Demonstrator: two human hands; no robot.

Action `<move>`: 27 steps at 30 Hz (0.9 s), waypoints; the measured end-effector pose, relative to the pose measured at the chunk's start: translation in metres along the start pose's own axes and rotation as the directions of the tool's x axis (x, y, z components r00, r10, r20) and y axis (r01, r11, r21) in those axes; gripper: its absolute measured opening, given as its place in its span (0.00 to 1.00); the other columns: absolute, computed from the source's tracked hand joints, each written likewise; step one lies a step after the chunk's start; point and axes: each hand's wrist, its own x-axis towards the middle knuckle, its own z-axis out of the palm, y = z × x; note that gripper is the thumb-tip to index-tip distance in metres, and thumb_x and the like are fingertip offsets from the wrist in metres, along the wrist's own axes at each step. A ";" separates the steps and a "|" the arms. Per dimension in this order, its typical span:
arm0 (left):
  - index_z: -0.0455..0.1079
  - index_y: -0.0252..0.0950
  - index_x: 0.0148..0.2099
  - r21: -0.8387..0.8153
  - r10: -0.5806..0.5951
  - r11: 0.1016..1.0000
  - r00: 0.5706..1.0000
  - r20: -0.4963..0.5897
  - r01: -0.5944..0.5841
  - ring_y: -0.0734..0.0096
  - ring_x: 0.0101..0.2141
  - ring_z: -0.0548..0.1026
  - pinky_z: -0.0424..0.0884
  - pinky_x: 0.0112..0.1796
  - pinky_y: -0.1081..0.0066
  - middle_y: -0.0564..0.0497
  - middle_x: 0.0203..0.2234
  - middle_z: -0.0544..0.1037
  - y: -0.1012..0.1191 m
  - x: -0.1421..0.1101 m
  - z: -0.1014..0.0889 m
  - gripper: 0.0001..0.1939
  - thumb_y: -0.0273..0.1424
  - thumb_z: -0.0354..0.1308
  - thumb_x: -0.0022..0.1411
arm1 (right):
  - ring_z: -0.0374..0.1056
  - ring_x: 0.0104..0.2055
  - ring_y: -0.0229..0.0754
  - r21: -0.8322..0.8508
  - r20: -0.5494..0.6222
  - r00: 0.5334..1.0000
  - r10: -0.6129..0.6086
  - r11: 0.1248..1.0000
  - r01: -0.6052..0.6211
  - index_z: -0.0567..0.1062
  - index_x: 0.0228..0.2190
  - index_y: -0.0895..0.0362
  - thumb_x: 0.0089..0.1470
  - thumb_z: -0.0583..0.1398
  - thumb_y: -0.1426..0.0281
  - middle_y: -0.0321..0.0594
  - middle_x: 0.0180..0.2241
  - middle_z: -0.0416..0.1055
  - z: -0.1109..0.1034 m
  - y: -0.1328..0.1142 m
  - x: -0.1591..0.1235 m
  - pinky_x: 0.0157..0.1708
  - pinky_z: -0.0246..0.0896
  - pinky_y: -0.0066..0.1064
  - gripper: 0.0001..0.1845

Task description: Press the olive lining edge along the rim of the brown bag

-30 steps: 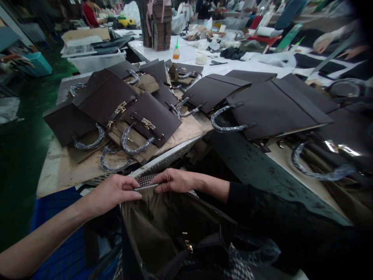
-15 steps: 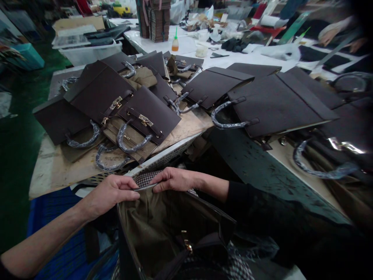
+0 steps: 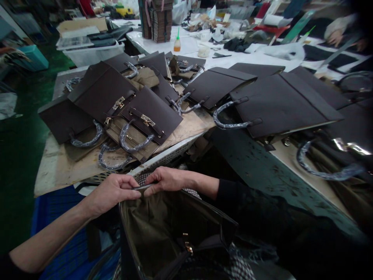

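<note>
A dark handbag stands open below me, its olive lining and a gold zip pull showing inside. My left hand pinches the bag's far top edge between thumb and fingers. Close beside it, my right hand grips the same edge, thumb on the lining side and fingers over the outside. Black-and-white checked cloth shows behind the edge and again at lower right. The bag's lower part is out of sight.
Several dark brown handbags with wrapped handles lie on the board ahead, more on the right-hand bench. A blue crate stands lower left. Farther back are a glue bottle and another person's hand.
My right hand has slid slightly left along the bag's edge, closer to my left hand. Both hands keep their pinch. The view has shifted a little, so the surroundings appear farther right.
</note>
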 end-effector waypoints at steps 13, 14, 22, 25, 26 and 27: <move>0.75 0.34 0.35 0.085 -0.046 0.995 0.999 0.022 0.043 0.67 0.28 0.76 0.69 0.31 0.71 0.50 0.27 0.81 0.004 0.003 -0.004 0.15 0.39 0.68 0.50 | 0.58 0.27 0.33 -0.032 -0.041 0.998 0.048 0.998 -0.050 0.74 0.31 0.62 0.62 0.56 0.66 0.32 0.25 0.64 0.003 0.000 -0.011 0.28 0.52 0.24 0.13; 0.75 0.34 0.35 0.131 -0.041 0.991 0.999 0.029 0.037 0.67 0.28 0.76 0.69 0.31 0.72 0.51 0.27 0.81 0.007 0.002 -0.005 0.14 0.40 0.67 0.51 | 0.57 0.27 0.33 -0.088 -0.054 0.998 0.042 0.995 -0.047 0.73 0.31 0.62 0.62 0.55 0.66 0.32 0.24 0.63 0.003 -0.002 -0.013 0.27 0.51 0.24 0.13; 0.72 0.35 0.33 0.450 -0.176 0.887 0.976 0.131 0.099 0.68 0.27 0.74 0.70 0.27 0.74 0.54 0.24 0.75 0.029 -0.009 -0.008 0.13 0.39 0.54 0.61 | 0.58 0.26 0.34 -0.314 -0.158 0.986 0.053 0.944 -0.101 0.73 0.29 0.60 0.61 0.55 0.68 0.34 0.24 0.65 0.013 -0.024 -0.017 0.26 0.49 0.26 0.11; 0.73 0.34 0.35 0.439 -0.200 0.890 0.970 0.137 0.122 0.65 0.29 0.76 0.71 0.29 0.72 0.51 0.27 0.77 0.037 -0.009 -0.005 0.12 0.38 0.55 0.59 | 0.60 0.27 0.36 -0.377 -0.191 0.980 0.055 0.918 -0.124 0.74 0.33 0.60 0.60 0.55 0.70 0.37 0.26 0.69 0.016 -0.034 -0.023 0.27 0.49 0.27 0.10; 0.73 0.33 0.36 0.415 -0.193 0.902 0.970 0.146 0.117 0.64 0.30 0.76 0.72 0.29 0.71 0.51 0.27 0.78 0.041 -0.009 -0.004 0.12 0.38 0.55 0.59 | 0.61 0.28 0.36 -0.389 -0.203 0.977 0.062 0.911 -0.138 0.75 0.34 0.60 0.59 0.55 0.70 0.38 0.28 0.71 0.016 -0.038 -0.026 0.27 0.50 0.27 0.10; 0.74 0.33 0.37 0.391 -0.180 0.914 0.971 0.155 0.107 0.65 0.30 0.76 0.72 0.30 0.71 0.50 0.28 0.78 0.045 -0.007 -0.003 0.13 0.38 0.56 0.59 | 0.63 0.29 0.37 -0.397 -0.218 0.974 0.069 0.905 -0.153 0.75 0.34 0.60 0.59 0.55 0.71 0.40 0.29 0.72 0.015 -0.042 -0.029 0.27 0.51 0.27 0.10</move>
